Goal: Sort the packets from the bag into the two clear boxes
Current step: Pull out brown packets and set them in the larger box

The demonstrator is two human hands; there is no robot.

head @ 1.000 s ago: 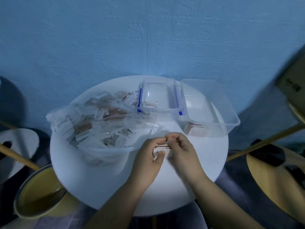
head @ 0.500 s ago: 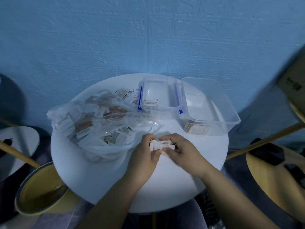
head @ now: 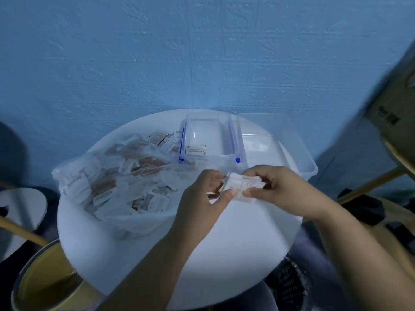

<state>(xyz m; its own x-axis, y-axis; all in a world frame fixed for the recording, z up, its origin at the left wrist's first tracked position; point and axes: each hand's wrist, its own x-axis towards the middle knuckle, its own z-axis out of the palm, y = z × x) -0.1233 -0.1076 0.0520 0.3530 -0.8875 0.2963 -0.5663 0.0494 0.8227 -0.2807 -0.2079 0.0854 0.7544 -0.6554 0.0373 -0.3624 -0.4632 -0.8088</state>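
While left hand (head: 202,196) and right hand (head: 283,189) pinch packets (head: 241,184) at opposite ends, long axis runs left-right.

Dim, w/ cold blue cast throughout. Brightest on white worktop (head: 235,232), glare washing out its near half. Dark shadow on wall (head: 134,52) at L, blacker in lower corners. Soft overall; smeared, bent lines at R edge.
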